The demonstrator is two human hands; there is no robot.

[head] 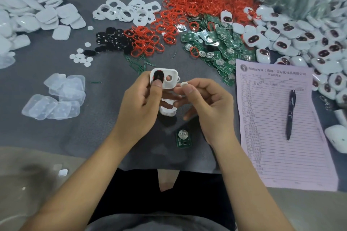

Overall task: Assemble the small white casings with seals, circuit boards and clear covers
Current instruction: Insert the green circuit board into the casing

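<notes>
My left hand grips a small white casing above the table, thumb pressing a black round insert into its left opening; the right opening shows empty. My right hand pinches a small white disc between thumb and forefinger, just right of the casing. Another white casing lies below my hands, partly hidden. A green circuit board lies near the table's front edge. Piles on the table: red seals, circuit boards, clear covers.
White frames, black inserts and loose white discs lie at the back centre. White backs are heaped left, finished units right. A printed sheet with a pen covers the right front.
</notes>
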